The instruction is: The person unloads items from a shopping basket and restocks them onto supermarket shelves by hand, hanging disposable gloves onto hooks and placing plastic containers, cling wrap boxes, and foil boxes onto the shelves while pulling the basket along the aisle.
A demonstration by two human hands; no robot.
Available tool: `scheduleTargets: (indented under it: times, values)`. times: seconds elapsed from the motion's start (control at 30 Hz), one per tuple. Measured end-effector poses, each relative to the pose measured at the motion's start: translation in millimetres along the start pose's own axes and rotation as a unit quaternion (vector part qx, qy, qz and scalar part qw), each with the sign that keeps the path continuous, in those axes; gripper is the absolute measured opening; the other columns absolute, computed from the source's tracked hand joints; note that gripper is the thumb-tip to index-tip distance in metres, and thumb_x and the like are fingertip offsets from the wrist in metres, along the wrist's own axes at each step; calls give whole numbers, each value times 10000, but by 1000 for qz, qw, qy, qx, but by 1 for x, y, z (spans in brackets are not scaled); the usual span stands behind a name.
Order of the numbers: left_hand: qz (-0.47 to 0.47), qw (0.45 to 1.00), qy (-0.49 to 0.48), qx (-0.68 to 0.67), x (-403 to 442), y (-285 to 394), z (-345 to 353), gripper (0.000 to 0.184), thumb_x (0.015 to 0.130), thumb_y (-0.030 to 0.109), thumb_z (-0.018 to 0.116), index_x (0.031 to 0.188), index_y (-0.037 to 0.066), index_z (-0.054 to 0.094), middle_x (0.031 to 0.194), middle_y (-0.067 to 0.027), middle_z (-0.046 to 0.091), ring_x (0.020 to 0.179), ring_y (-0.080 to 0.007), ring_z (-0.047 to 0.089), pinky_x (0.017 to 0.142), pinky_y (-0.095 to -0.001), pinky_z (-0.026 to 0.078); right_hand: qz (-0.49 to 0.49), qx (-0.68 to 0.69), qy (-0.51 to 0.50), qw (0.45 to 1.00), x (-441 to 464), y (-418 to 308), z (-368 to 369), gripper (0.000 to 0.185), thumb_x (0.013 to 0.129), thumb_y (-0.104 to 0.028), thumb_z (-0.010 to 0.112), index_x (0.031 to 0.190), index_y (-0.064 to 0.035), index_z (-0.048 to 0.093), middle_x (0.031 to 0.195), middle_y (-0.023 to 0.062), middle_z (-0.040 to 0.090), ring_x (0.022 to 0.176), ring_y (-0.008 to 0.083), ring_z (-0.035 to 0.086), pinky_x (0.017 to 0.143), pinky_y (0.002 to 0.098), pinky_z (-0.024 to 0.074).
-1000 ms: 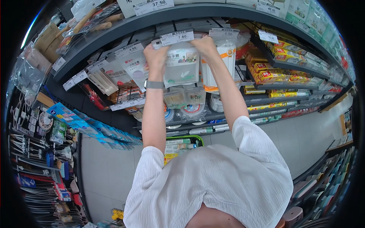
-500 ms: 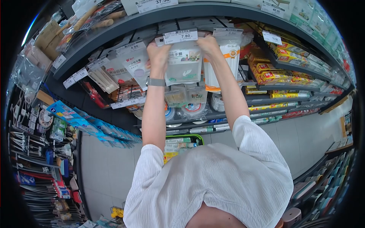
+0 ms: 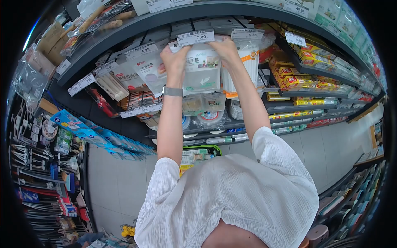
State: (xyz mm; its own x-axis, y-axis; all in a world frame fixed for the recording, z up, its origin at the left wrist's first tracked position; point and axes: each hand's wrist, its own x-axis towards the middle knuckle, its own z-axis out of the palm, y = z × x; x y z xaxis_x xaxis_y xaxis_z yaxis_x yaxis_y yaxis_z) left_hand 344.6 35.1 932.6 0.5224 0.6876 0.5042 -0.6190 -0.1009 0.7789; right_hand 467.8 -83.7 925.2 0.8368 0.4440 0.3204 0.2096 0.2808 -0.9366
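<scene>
A pale, see-through pack of disposable gloves (image 3: 202,72) hangs on the rack behind a price tag (image 3: 195,37) reading 7.80. My left hand (image 3: 175,60) grips its upper left corner, thumb in front and the other fingers mostly hidden behind. At the upper right corner, my right hand (image 3: 225,50) is closed the same way, its fingertips partly covered by the tag. Left of the pack hangs another glove pack (image 3: 148,73) under a 4.80 tag. To the right, a white pack with an orange band (image 3: 249,68) hangs close to my right wrist.
A dark shelf edge (image 3: 231,8) curves above my hands. Yellow boxes (image 3: 295,82) fill the right shelves. Blue packs (image 3: 82,130) hang at left. A green-rimmed basket (image 3: 217,149) with goods sits below, in front of my body.
Both hands have shifted slightly while staying on the glove pack, which now leans a little differently. My left forearm has moved slightly right. A dark shape has appeared at the bottom left edge.
</scene>
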Motion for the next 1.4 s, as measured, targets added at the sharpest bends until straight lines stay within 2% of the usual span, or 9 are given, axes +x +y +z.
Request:
scheduleTargets:
  times: [0.33, 0.47, 0.53, 0.77, 0.83, 0.97, 1.03, 1.23, 1.4]
  values:
    - [19, 999, 11, 26, 8, -8, -2, 292, 806, -22, 744, 1089, -72, 688, 1043, -123, 734, 956, -166, 675, 867, -275, 501, -65, 61, 33, 995, 14, 20, 9, 369, 759, 1, 774, 1108, 71, 677, 1089, 156, 716, 966, 215, 699, 855, 318, 552]
    - [24, 990, 41, 135, 11, -13, -3, 308, 805, -13, 744, 1093, -99, 677, 1050, -130, 732, 945, -189, 670, 869, -285, 498, -53, 8, 18, 998, 9, 11, 14, 348, 765, -28, 767, 1092, 66, 694, 1062, 160, 730, 970, 218, 699, 871, 323, 541]
    - [69, 972, 41, 222, 14, -25, -9, 329, 842, 57, 750, 1119, -102, 669, 1057, -134, 729, 944, -198, 659, 875, -305, 498, -124, -115, 80, 982, 1, 8, 16, 391, 760, -145, 799, 1084, 56, 711, 1077, 192, 734, 973, 247, 699, 891, 340, 529]
    - [91, 956, 19, 278, -46, -25, -32, 352, 940, 255, 739, 1047, -69, 655, 1046, -127, 722, 972, -170, 649, 882, -336, 499, -190, -124, 6, 974, -29, -2, 2, 470, 791, -179, 791, 1161, 75, 655, 1133, 218, 714, 1035, 262, 687, 923, 353, 517]
    - [12, 967, -24, 252, -68, -26, -44, 470, 918, 313, 763, 1126, -68, 580, 1029, -204, 726, 943, -254, 692, 894, -391, 506, -164, -9, 17, 986, -34, 16, 2, 601, 830, -190, 779, 1314, 70, 538, 1273, 246, 649, 1092, 287, 664, 960, 367, 503]
    - [-56, 956, -71, 279, -121, -24, -66, 600, 940, 285, 737, 1341, -71, 469, 1185, -260, 668, 1081, -280, 660, 966, -409, 483, -186, -16, -9, 982, -86, 26, -2, 756, 879, -195, 753, 1474, 65, 366, 1410, 274, 541, 1220, 333, 604, 1046, 388, 457]
    - [88, 948, -55, 302, -145, -19, -65, 762, 951, 254, 717, 1502, -75, 306, 1360, -309, 541, 1212, -306, 595, 1005, -412, 466, -276, -207, 32, 938, -112, 40, -7, 815, 897, -193, 740, 1527, 70, 295, 1466, 284, 485, 1328, 356, 530, 1111, 406, 406]
    - [42, 941, -119, 315, -164, -6, -71, 763, 964, 186, 690, 1563, -46, 278, 1499, -277, 457, 1336, -322, 515, 1095, -386, 406, -187, -202, -31, 961, -166, 68, -25, 765, 939, -147, 697, 1557, 54, 294, 1534, 273, 425, 1419, 325, 435, 1164, 409, 339]
    - [54, 942, -95, 317, -156, -7, -56, 700, 970, 139, 666, 1556, -39, 325, 1492, -264, 485, 1333, -264, 511, 1090, -353, 404, -214, -202, 10, 956, -160, 50, -14, 701, 938, -180, 709, 1505, 75, 386, 1449, 285, 514, 1339, 364, 525, 1108, 409, 400]
